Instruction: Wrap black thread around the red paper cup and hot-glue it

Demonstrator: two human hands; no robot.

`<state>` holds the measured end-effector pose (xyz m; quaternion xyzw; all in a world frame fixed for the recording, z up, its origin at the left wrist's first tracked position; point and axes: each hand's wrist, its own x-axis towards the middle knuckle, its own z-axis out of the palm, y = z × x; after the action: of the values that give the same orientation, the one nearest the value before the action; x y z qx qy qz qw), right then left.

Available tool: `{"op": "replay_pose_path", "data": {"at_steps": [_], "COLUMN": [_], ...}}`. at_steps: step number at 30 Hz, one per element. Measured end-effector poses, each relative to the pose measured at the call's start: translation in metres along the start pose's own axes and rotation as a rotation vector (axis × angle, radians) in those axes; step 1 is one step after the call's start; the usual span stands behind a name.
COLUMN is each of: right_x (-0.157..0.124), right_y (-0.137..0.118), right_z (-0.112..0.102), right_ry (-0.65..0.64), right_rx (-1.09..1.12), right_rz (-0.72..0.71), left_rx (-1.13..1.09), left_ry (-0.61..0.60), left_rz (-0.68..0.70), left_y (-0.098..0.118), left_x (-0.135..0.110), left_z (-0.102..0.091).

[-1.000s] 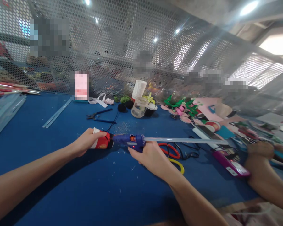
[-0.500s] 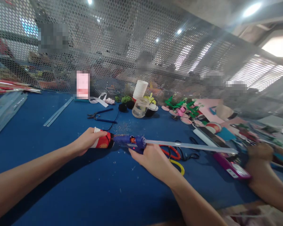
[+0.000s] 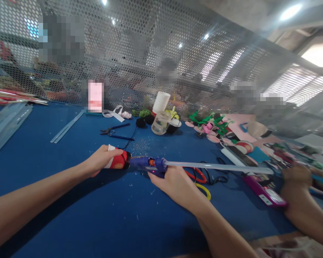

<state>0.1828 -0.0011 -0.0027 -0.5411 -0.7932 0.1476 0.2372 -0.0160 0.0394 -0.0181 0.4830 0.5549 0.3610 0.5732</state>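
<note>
My left hand (image 3: 100, 160) is closed around a small red, white and black object (image 3: 117, 161) lying on the blue table (image 3: 70, 200). My right hand (image 3: 173, 182) grips a blue glue gun (image 3: 150, 164) from below, its nozzle pointing left at the red object. A long clear glue stick (image 3: 218, 167) sticks out of the gun's back toward the right.
Red and yellow-handled scissors (image 3: 199, 179) and a black cord lie beside my right hand. Pliers (image 3: 114, 132), a clear jar (image 3: 160, 123), paper cups (image 3: 161, 101) and craft pieces stand farther back before a perforated metal screen (image 3: 150, 53). Another person's hand (image 3: 296, 175) rests at right near a purple box (image 3: 263, 191).
Both hands have held their positions with the red object and the glue gun. The other person's hand at right has shifted slightly.
</note>
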Motion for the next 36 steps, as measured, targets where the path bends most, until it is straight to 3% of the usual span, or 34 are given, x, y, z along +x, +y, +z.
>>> {"op": "replay_pose_path", "data": {"at_steps": [15, 27, 36], "right_x": [0.006, 0.001, 0.007], "right_y": [-0.002, -0.005, -0.001], "right_z": [-0.005, -0.012, -0.008], "right_ry": [-0.001, -0.102, -0.026], "right_rx": [0.090, 0.080, 0.127], "right_rz": [0.077, 0.084, 0.086], "left_rx": [0.312, 0.265, 0.409], "left_ry": [-0.021, -0.020, -0.054], "left_rz": [0.167, 0.137, 0.233], "left_y": [-0.002, -0.001, -0.003], "left_x": [-0.005, -0.005, -0.007], "left_z": [0.002, 0.002, 0.001]}}
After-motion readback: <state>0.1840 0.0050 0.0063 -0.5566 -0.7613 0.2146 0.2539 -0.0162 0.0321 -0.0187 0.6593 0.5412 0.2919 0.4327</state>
